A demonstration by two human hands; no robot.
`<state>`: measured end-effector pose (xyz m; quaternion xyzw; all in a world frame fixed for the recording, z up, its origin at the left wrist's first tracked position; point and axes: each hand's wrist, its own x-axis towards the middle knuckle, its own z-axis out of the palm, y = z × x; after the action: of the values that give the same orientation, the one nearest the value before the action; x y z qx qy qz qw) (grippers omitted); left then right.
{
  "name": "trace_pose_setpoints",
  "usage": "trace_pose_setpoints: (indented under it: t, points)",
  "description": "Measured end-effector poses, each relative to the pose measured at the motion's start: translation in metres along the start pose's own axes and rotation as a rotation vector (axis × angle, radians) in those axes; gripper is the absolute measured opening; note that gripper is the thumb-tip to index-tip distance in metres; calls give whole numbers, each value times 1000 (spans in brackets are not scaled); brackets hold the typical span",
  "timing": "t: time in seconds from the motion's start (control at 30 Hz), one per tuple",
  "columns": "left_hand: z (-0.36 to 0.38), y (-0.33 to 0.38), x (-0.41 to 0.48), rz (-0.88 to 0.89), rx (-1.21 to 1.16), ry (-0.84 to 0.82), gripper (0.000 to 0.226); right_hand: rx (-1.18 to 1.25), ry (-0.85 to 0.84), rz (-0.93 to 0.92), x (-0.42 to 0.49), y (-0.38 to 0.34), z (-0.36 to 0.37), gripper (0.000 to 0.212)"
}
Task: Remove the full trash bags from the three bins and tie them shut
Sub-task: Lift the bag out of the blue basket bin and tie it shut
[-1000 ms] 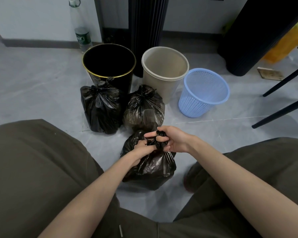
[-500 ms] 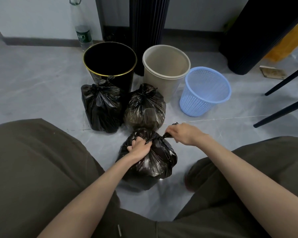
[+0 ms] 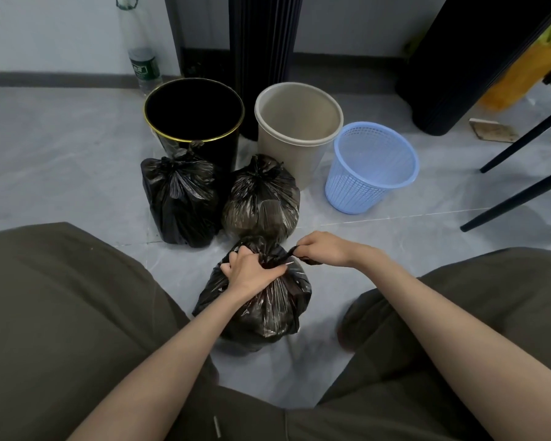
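Note:
Three bins stand in a row on the grey floor: a black bin with a gold rim (image 3: 194, 140), a beige bin (image 3: 299, 143) and a blue mesh basket (image 3: 375, 183). All three look empty. Two knotted black trash bags sit in front of them, one on the left (image 3: 180, 202) and one in the middle (image 3: 261, 202). A third black bag (image 3: 268, 310) rests between my knees. My left hand (image 3: 247, 270) grips its gathered neck. My right hand (image 3: 322, 249) pinches a twisted end of the plastic pulled out to the right.
A clear plastic bottle (image 3: 140, 55) leans by the wall behind the black bin. A dark ribbed column (image 3: 261, 58) rises behind the bins. Black furniture legs (image 3: 519, 192) slant across the right. A small wooden piece (image 3: 490, 130) lies on the floor there.
One second ago both hands worked together at the top of the bag. Since then my right hand has drawn the plastic end out to the right while my left hand clamps the neck.

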<state>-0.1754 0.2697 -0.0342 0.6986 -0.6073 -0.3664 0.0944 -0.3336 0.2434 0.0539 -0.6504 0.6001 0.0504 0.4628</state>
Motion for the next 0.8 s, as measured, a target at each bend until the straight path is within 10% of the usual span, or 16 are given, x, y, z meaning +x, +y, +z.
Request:
trace_pose_setpoints:
  t: [0.27, 0.5, 0.6, 0.8]
  points:
    - [0, -6, 4, 46, 33, -84, 3, 942, -202, 172, 2, 7, -6, 33]
    - [1, -14, 14, 125, 164, -160, 33, 1508, 91, 216, 12, 12, 9, 25]
    - [3, -17, 15, 157, 189, -125, 40, 1270, 193, 172, 17, 10, 22, 25]
    - [-3, -14, 13, 222, 201, -55, 32, -575, 508, -129, 14, 20, 43, 18]
